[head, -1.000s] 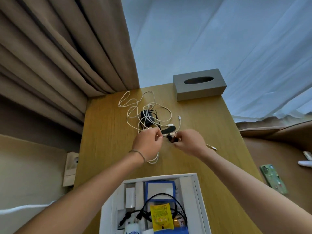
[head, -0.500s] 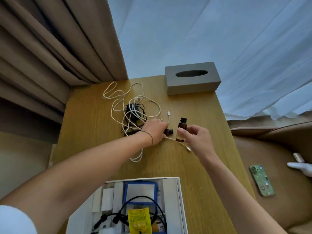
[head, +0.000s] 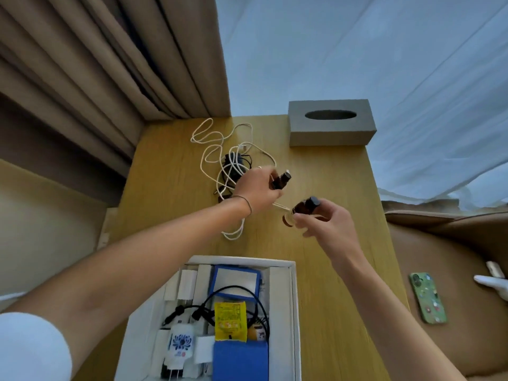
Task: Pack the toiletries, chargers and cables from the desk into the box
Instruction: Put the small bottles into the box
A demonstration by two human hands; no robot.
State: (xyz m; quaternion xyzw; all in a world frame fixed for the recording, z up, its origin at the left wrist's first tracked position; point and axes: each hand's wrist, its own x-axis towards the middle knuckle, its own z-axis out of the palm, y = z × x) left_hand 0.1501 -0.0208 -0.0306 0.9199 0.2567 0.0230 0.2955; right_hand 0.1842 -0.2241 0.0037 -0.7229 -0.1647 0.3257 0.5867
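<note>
My left hand point(head: 254, 189) grips a small brown bottle point(head: 363, 180) with a dark cap, lifted above the wooden desk point(head: 170, 204). My right hand point(head: 324, 225) holds a second small brown bottle point(head: 305, 206), tilted, also off the desk. Behind my left hand lies a tangle of white cable point(head: 217, 149) over a black charger point(head: 233, 163). The white box point(head: 292, 312) sits at the near edge of the desk, holding a black cable, white adapters, blue packs and a yellow sachet point(head: 229, 320).
A grey tissue box point(head: 331, 123) stands at the desk's far right corner. Brown curtains hang at the left and a pale sheer curtain behind. A green phone point(head: 427, 298) lies on the brown seat to the right.
Both hands have lifted off the desk, each with a small brown bottle, and come toward me. The white cable and black charger stayed where they were.
</note>
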